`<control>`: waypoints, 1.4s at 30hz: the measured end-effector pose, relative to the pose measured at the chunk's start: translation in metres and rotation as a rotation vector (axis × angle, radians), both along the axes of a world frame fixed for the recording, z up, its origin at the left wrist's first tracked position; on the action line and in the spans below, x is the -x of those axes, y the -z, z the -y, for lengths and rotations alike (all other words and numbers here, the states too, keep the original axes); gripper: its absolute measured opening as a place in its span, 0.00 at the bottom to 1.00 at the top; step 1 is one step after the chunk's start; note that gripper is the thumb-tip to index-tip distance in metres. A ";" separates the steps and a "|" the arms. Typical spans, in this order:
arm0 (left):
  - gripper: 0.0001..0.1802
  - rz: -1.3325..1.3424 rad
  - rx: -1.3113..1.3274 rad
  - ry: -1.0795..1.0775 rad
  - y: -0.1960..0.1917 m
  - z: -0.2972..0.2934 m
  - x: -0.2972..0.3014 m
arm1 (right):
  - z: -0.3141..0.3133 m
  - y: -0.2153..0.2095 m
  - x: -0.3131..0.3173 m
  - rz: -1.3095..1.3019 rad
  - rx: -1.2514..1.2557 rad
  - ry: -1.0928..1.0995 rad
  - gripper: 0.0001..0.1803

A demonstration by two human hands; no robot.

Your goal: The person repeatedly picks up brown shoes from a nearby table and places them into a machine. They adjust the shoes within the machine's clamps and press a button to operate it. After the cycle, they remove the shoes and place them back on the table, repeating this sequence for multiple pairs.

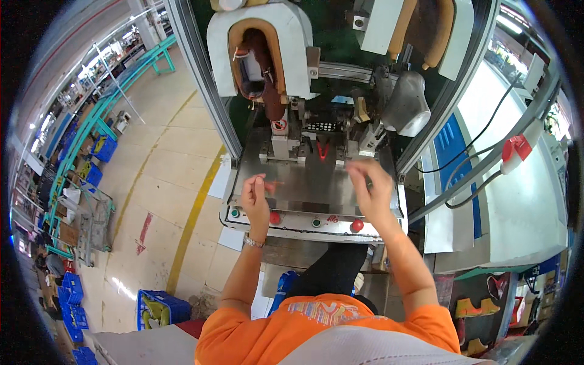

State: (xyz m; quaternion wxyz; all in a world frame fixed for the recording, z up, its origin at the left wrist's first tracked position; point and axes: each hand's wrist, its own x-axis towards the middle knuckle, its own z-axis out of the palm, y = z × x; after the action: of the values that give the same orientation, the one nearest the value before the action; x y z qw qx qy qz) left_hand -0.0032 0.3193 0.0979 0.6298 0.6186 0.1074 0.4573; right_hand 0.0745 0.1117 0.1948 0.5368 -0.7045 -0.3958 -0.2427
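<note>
Fingers [367, 165] on both hands are bent and raised above a bare steel plate [304, 191], well apart from each other. On my left hand [255, 196] they curl narrowly, thumb close to the fingertips; on my right hand [373, 187] they bend loosely inward, tips a little blurred. Nothing shows clearly in either, and I cannot tell whether something small is pinched.

Beyond my left hand, at the machine's left station, is a brown shoe upper [273, 103]. A white horseshoe-shaped clamp [218, 58] with a tan pad [278, 55] curves around it, probably so the heel area is backed evenly on its form. At the right station, a grey metal form [409, 103] stands uncovered, tilted, below a second clamp [380, 30] set higher, which seems to leave access to it. Red-handled pliers [323, 149] lie between the stations, I judge within easy reach of both hands.

Open room is mainly the plate between my hands. Metal uprights bound it: the left post [198, 79] and the right post [449, 109]. Along the near edge runs a white control panel [295, 233]; its red knobs [357, 226] sit below my hands, where a dropped wrist could bump them.
</note>
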 end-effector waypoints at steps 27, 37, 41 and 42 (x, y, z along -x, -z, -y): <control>0.10 0.091 -0.153 -0.127 -0.050 -0.070 -0.015 | -0.187 -0.155 -0.077 0.877 0.055 0.093 0.04; 0.19 0.140 0.050 -0.123 -0.047 -0.060 -0.020 | -0.167 -0.228 -0.057 1.047 -0.119 0.115 0.03; 0.29 0.169 0.304 0.204 -0.084 -0.061 -0.002 | -0.102 -0.219 -0.045 0.963 -0.164 0.109 0.02; 0.29 0.153 0.358 0.349 -0.085 -0.057 0.002 | -0.084 -0.211 -0.040 0.860 -0.157 0.073 0.02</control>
State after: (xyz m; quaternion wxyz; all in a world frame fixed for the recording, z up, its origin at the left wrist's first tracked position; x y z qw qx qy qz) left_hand -0.0056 0.3759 0.1831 0.8048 0.4700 0.0304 0.3611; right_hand 0.1149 0.1956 0.4055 0.3660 -0.5099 -0.5385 -0.5621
